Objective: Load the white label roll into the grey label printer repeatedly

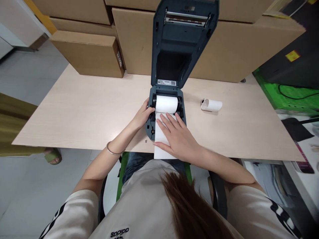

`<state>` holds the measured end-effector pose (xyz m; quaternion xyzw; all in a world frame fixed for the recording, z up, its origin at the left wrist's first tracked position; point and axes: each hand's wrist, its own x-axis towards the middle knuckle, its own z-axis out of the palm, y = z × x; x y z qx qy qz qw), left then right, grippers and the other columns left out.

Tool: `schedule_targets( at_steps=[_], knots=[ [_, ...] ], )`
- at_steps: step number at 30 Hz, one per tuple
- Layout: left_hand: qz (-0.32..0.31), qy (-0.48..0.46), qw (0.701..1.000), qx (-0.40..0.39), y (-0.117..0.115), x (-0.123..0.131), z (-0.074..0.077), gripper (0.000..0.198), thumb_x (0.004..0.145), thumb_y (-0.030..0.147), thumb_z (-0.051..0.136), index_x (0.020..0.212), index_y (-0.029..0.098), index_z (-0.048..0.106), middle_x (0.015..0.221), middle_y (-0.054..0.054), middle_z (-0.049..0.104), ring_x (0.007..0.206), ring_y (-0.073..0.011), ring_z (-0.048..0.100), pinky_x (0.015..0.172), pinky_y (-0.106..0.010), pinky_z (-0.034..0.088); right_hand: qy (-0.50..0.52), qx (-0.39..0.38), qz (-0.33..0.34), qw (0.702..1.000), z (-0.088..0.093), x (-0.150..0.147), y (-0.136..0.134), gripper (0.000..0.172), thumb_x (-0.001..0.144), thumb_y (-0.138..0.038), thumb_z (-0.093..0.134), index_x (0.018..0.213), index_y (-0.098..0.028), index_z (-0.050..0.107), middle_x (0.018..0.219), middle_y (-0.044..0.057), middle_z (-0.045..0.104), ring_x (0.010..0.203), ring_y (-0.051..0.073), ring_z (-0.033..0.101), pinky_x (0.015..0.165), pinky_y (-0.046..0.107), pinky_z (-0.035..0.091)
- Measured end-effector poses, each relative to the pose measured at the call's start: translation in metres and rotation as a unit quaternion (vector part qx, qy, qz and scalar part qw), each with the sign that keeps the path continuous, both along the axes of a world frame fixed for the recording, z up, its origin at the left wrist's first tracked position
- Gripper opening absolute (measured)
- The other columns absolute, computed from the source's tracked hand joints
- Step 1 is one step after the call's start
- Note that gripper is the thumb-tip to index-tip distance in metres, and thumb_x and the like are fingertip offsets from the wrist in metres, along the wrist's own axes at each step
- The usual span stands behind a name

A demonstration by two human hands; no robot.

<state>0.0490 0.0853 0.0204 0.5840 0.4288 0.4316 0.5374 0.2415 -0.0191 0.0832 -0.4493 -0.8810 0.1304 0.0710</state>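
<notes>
A dark grey label printer (183,113) stands on the table in front of me with its lid (196,36) raised. Inside sits a white paper roll (166,104) between black holders. From the roll, a white paper strip (161,152) runs toward me and hangs past the table's near edge. My left hand (144,114) grips the printer's left side, thumb on top by the roll holder and the other fingers partly hidden along the outer wall. Spread flat over the strip lies my right hand (178,137), palm down, fingertips just below the roll.
Right of the printer, a small white roll (211,105) with a loose end lies on the table (104,109). Cardboard boxes (134,39) line the back, one smaller box (92,54) at the left. Another person's foot in a green slipper (53,156) shows at the left.
</notes>
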Motion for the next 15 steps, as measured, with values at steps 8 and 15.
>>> schedule_targets(
  at_steps=[8, 15],
  knots=[
    [0.058, 0.119, 0.971, 0.2, -0.035, -0.041, 0.016, 0.062, 0.105, 0.055, 0.051, 0.161, 0.027, 0.051, 0.176, -0.01, 0.049, 0.173, -0.0365, 0.03, 0.142, -0.06, 0.024, 0.289, 0.24, -0.168, 0.911, 0.09, 0.068, 0.081, 0.045, 0.104, -0.054, 0.054, 0.137, -0.031, 0.073, 0.145, 0.005, 0.071, 0.142, 0.029, 0.065, 0.126, 0.054, 0.05],
    [-0.102, 0.281, 0.796, 0.526, -0.098, -0.063, -0.009, 0.082, 0.093, 0.027, 0.056, 0.173, 0.028, 0.038, 0.163, -0.007, 0.065, 0.163, -0.03, 0.051, 0.14, -0.05, 0.034, 0.323, 0.08, -0.179, 0.926, 0.136, 0.081, 0.216, 0.075, 0.111, -0.055, 0.01, 0.177, -0.021, 0.023, 0.179, 0.003, 0.035, 0.162, 0.019, 0.047, 0.134, 0.042, 0.039]
  ],
)
